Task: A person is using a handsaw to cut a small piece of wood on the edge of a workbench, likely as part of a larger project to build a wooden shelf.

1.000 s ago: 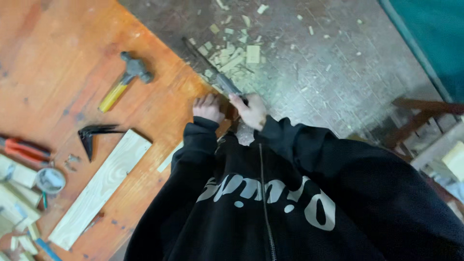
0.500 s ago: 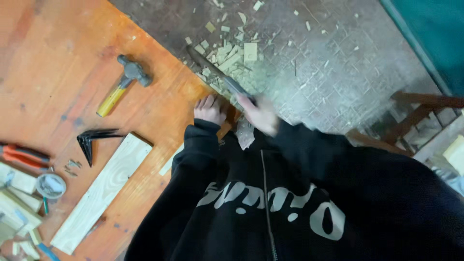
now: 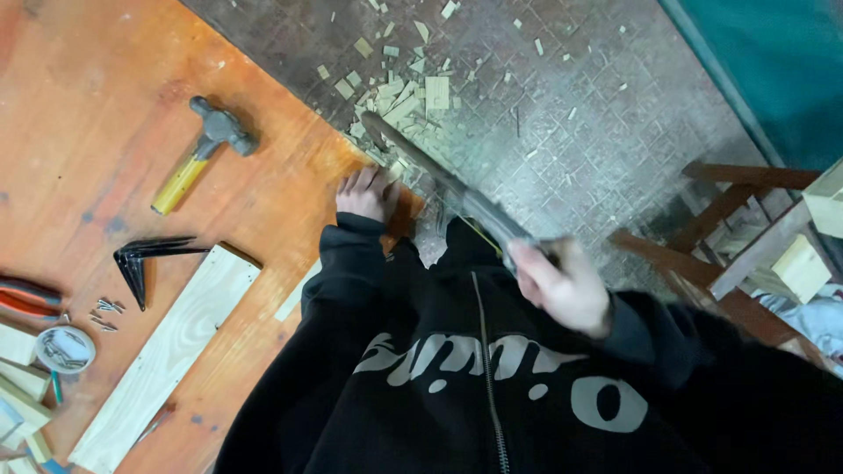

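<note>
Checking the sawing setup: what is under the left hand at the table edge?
The left hand presses flat at the edge of the orange table, beside the saw blade held by the right hand. Whatever piece it pins is covered.

One saw (image 3: 439, 180), one hammer (image 3: 204, 151), one long plank (image 3: 167, 355), one black bracket (image 3: 140, 262), one round tin (image 3: 63, 348) and one red-handled pliers (image 3: 26, 294) are counted. Two hands (image 3: 367, 193) are seen. Loose nails (image 3: 104, 314) and floor offcuts (image 3: 413, 96) cannot be counted.
</note>
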